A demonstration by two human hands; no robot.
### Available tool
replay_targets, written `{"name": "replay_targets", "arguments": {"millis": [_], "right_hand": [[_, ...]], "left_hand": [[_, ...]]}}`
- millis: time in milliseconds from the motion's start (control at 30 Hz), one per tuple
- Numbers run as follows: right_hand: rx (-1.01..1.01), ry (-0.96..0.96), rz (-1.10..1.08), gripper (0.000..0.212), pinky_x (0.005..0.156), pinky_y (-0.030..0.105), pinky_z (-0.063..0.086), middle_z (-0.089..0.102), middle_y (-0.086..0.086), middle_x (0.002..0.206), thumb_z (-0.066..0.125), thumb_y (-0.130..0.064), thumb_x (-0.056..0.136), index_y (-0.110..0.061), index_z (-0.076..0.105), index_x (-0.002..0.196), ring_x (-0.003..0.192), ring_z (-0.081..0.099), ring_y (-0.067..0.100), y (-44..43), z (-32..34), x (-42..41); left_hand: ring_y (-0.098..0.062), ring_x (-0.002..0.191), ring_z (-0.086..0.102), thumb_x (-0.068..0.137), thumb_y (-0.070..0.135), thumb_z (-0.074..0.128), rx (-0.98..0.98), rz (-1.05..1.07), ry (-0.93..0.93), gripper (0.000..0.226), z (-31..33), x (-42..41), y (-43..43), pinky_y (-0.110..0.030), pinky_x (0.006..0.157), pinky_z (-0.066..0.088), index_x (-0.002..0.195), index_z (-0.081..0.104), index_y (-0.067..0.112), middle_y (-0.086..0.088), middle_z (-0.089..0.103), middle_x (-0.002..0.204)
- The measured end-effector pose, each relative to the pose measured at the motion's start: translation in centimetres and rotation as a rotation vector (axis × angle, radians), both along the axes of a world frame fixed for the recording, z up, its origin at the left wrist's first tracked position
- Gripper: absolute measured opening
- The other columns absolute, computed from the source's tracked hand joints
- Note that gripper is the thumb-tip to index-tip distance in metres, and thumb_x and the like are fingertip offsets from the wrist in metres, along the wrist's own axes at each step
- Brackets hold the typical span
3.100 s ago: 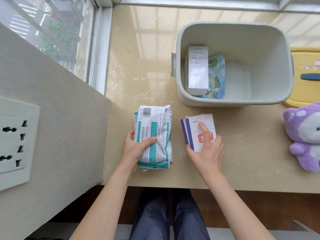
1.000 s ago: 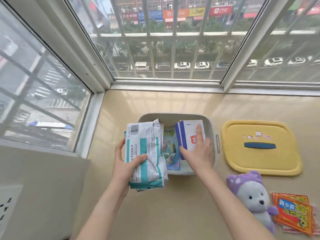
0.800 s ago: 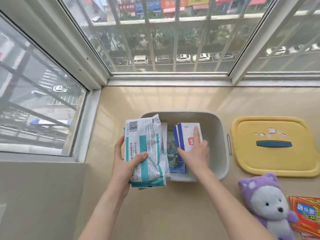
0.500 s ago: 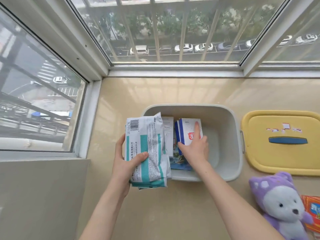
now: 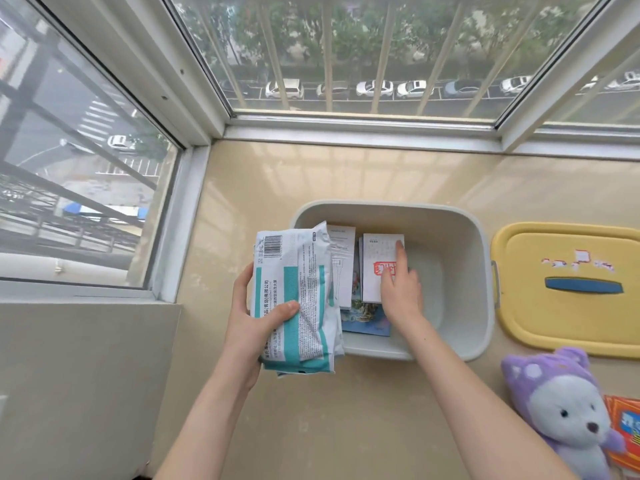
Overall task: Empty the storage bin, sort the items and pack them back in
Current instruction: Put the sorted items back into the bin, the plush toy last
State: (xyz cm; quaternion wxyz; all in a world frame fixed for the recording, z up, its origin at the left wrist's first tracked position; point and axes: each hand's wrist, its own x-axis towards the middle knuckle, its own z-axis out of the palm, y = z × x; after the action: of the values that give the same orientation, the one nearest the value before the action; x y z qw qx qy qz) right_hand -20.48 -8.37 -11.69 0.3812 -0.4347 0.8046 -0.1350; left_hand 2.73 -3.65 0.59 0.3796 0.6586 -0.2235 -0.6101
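Observation:
The grey storage bin (image 5: pixel 460 244) stands on the beige sill. Inside it lie a white box (image 5: pixel 343 258) and a blue picture booklet (image 5: pixel 367 320) along the left side. My right hand (image 5: pixel 400 292) reaches into the bin and holds a small white box with a red stamp (image 5: pixel 379 261), pressing it down beside the white box. My left hand (image 5: pixel 254 320) grips a white-and-teal packet (image 5: pixel 296 296) in the air over the bin's front left corner.
The bin's yellow lid (image 5: pixel 568 289) lies to the right. A purple plush bear (image 5: pixel 561 410) sits at the front right, with an orange packet (image 5: pixel 623 431) beside it. Windows close off the left and far sides; a wall ledge (image 5: pixel 79 375) is at the left.
Both hands lifted their items off the sill and carried them to the bin. The right hand has lowered the small box into the bin; the left holds the packet steady.

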Motion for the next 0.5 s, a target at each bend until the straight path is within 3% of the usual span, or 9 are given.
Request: {"name": "replay_targets", "arguments": {"millis": [100, 167, 233, 300, 367, 500], "right_hand": [[-0.023, -0.115, -0.108, 0.061, 0.066, 0.029, 0.044, 0.057, 0.008, 0.117, 0.044, -0.019, 0.098, -0.021, 0.017, 0.153, 0.105, 0.057, 0.032, 0.16, 0.06, -0.6], [-0.033, -0.195, -0.18, 0.044, 0.056, 0.015, 0.04, 0.059, -0.001, 0.112, 0.05, -0.017, 0.097, -0.015, 0.041, 0.14, 0.106, 0.059, 0.024, 0.22, 0.11, -0.86], [-0.066, -0.285, -0.191, 0.032, 0.069, 0.02, 0.048, 0.065, -0.003, 0.11, 0.056, -0.016, 0.094, -0.017, 0.054, 0.126, 0.102, 0.063, 0.02, 0.25, -0.15, -0.71], [-0.077, -0.33, -0.188, 0.033, 0.085, 0.035, 0.053, 0.068, -0.002, 0.112, 0.058, -0.016, 0.092, -0.02, 0.056, 0.125, 0.098, 0.065, 0.017, 0.14, -0.32, -0.35], [-0.076, -0.326, -0.163, 0.033, 0.089, 0.043, 0.053, 0.069, -0.002, 0.112, 0.059, -0.017, 0.091, -0.021, 0.057, 0.124, 0.098, 0.065, 0.018, -0.02, -0.6, -0.23], [-0.065, -0.296, -0.103, 0.039, 0.093, 0.044, 0.051, 0.064, 0.002, 0.122, 0.058, -0.024, 0.092, -0.022, 0.052, 0.131, 0.107, 0.062, 0.022, -0.17, -0.24, -0.41]], "left_hand": [[-0.025, 0.1, 0.071, 0.059, 0.016, 0.085, -0.001, -0.003, -0.005, 0.089, 0.01, -0.07, 0.01, -0.051, 0.083, 0.057, 0.133, 0.044, 0.044, 0.004, 0.071, 0.113], [-0.025, 0.1, 0.071, 0.059, 0.015, 0.085, 0.0, 0.001, -0.003, 0.09, -0.06, -0.12, -0.02, -0.051, 0.083, 0.057, 0.134, 0.043, 0.044, 0.004, 0.071, 0.113], [-0.024, 0.1, 0.071, 0.059, 0.015, 0.084, 0.001, 0.005, -0.002, 0.09, -0.11, -0.14, -0.08, -0.05, 0.082, 0.058, 0.134, 0.043, 0.043, 0.004, 0.071, 0.112], [-0.023, 0.1, 0.071, 0.059, 0.015, 0.084, -0.001, 0.008, -0.001, 0.09, -0.1, -0.2, -0.15, -0.048, 0.082, 0.058, 0.134, 0.043, 0.043, 0.004, 0.071, 0.113], [-0.023, 0.099, 0.071, 0.06, 0.014, 0.083, -0.004, 0.008, -0.002, 0.089, -0.06, -0.28, -0.2, -0.045, 0.079, 0.059, 0.135, 0.043, 0.042, 0.005, 0.071, 0.112], [-0.023, 0.098, 0.071, 0.059, 0.011, 0.087, -0.004, 0.006, -0.002, 0.093, 0.16, -0.41, -0.27, -0.041, 0.075, 0.059, 0.135, 0.043, 0.041, 0.005, 0.072, 0.109]]}}
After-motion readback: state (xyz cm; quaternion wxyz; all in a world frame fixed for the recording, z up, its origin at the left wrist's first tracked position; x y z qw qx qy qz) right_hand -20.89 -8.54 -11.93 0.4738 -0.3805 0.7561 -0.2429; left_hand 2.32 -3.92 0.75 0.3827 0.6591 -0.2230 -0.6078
